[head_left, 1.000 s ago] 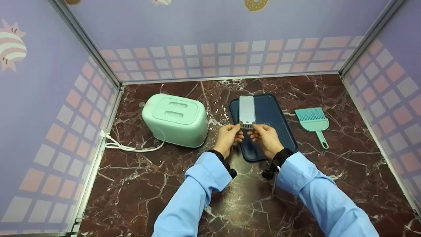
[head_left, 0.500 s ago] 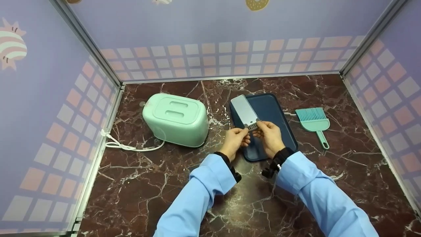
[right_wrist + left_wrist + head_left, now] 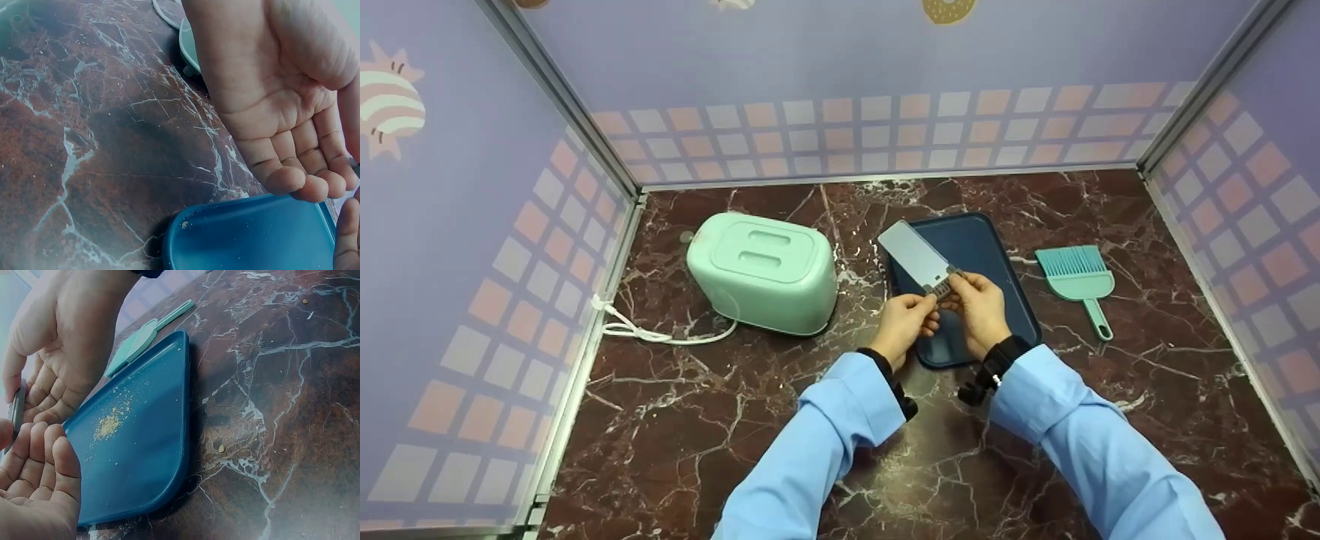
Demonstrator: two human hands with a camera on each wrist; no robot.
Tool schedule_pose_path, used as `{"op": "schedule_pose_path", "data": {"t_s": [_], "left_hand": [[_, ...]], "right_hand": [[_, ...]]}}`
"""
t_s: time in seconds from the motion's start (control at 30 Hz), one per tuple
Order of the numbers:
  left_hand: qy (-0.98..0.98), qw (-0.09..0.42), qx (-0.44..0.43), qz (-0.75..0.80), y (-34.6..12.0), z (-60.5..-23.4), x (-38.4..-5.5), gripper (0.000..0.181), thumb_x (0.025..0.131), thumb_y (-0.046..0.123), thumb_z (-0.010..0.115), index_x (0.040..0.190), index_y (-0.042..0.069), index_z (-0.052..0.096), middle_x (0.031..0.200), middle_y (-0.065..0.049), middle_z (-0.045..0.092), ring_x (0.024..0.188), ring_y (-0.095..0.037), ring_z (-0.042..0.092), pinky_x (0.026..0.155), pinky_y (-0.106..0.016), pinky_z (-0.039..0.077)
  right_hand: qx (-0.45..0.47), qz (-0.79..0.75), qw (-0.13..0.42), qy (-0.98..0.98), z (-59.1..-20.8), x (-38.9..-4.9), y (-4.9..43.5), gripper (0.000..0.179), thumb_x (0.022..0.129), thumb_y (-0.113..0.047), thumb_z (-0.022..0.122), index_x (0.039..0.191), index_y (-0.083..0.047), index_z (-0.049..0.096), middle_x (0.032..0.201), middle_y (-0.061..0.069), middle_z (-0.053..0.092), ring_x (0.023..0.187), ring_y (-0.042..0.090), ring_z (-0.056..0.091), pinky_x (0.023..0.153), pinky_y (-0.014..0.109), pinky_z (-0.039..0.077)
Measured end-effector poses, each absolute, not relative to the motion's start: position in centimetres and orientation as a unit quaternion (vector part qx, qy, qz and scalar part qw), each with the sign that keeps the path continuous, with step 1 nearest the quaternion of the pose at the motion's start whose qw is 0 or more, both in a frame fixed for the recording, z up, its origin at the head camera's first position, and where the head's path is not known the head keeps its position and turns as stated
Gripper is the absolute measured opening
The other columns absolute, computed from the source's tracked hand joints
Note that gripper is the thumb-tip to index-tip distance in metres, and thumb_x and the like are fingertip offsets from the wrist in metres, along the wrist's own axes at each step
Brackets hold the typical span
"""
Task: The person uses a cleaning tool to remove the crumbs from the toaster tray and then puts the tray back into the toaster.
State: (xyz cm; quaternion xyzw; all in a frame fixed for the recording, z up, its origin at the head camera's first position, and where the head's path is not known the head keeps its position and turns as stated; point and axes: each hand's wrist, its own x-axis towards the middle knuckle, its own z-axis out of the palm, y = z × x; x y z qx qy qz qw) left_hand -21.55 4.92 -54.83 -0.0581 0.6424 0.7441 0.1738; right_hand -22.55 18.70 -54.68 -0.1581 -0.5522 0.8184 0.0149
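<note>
A toaster crumb tray (image 3: 913, 253), flat and silver with a slotted end, is held tilted above a dark blue tray (image 3: 960, 236). My left hand (image 3: 904, 324) pinches the near left corner of its slotted end between thumb and fingers. The right hand (image 3: 981, 306) pinches the other corner. Only a thin edge of the crumb tray (image 3: 18, 408) shows in the left wrist view. Yellowish crumbs (image 3: 109, 424) lie in a small heap on the blue tray, with finer specks around.
A mint-green toaster (image 3: 761, 274) with a lid-like top stands at the left, its white cord (image 3: 660, 340) running to the left wall. Right of the blue tray lies a green brush and dustpan set (image 3: 1078, 283). Patterned panels enclose the marbled tabletop (image 3: 675, 450).
Both hands have turned the crumb tray, swinging its far end to the left. The left hand has shifted slightly right and nearer the right hand.
</note>
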Motion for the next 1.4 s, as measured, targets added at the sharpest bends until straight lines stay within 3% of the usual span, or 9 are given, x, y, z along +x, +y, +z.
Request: {"op": "schedule_pose_path", "data": {"t_s": [0.27,0.47,0.67,0.93,1.17,1.4], "left_hand": [[0.653,0.175,-0.054,0.735,4.7,-54.7,-21.6,0.033,0.103,0.019,0.064,0.104,-0.014,0.069,0.073,-0.005,0.063,0.060,-0.012,0.060,0.056,-0.024,0.053],[0.755,0.155,0.037,0.636,2.3,-53.4,-21.4,0.024,0.101,0.021,0.065,0.095,0.000,0.073,0.080,-0.009,0.069,0.066,-0.014,0.063,0.064,-0.029,0.057],[0.864,0.048,0.206,0.457,-1.8,-50.1,-21.2,0.020,0.100,0.025,0.065,0.106,0.009,0.075,0.102,-0.005,0.073,0.090,-0.015,0.066,0.083,-0.028,0.055],[0.858,-0.096,0.347,0.366,-7.5,-45.4,-21.9,0.018,0.102,0.018,0.063,0.110,0.003,0.070,0.108,-0.009,0.070,0.101,-0.022,0.066,0.095,-0.033,0.054],[0.899,-0.176,0.322,0.239,-11.5,-43.4,-24.7,0.029,0.104,0.025,0.061,0.122,0.003,0.068,0.125,-0.013,0.067,0.123,-0.031,0.056,0.113,-0.042,0.041],[0.945,-0.121,0.258,0.157,-14.2,-44.4,-27.0,0.044,0.109,0.039,0.048,0.137,0.008,0.063,0.146,-0.013,0.056,0.146,-0.035,0.037,0.122,-0.048,0.028]], "right_hand": [[-0.146,0.815,0.020,-0.561,-54.3,-22.6,18.8,0.014,0.104,-0.008,0.059,0.107,0.005,0.056,0.081,0.008,0.066,0.066,0.015,0.065,0.063,0.029,0.059],[-0.137,0.789,0.018,-0.599,-54.0,-22.8,19.5,0.018,0.106,-0.015,0.057,0.112,0.002,0.055,0.086,0.006,0.066,0.068,0.013,0.065,0.063,0.027,0.059],[-0.134,0.781,0.023,-0.610,-53.8,-23.2,20.0,0.020,0.107,-0.017,0.056,0.115,0.001,0.054,0.086,0.004,0.062,0.070,0.010,0.058,0.062,0.021,0.052],[-0.132,0.779,0.029,-0.612,-53.4,-23.3,20.5,0.022,0.107,-0.018,0.055,0.117,0.002,0.055,0.088,0.005,0.058,0.070,0.010,0.052,0.060,0.021,0.047],[-0.132,0.782,0.019,-0.609,-53.7,-23.3,20.6,0.026,0.108,-0.020,0.053,0.120,0.003,0.053,0.089,0.005,0.057,0.072,0.011,0.051,0.061,0.021,0.045],[-0.115,0.778,-0.007,-0.618,-54.1,-23.1,20.1,0.033,0.110,-0.022,0.049,0.126,0.007,0.049,0.092,0.006,0.055,0.073,0.012,0.050,0.062,0.022,0.044]]}}
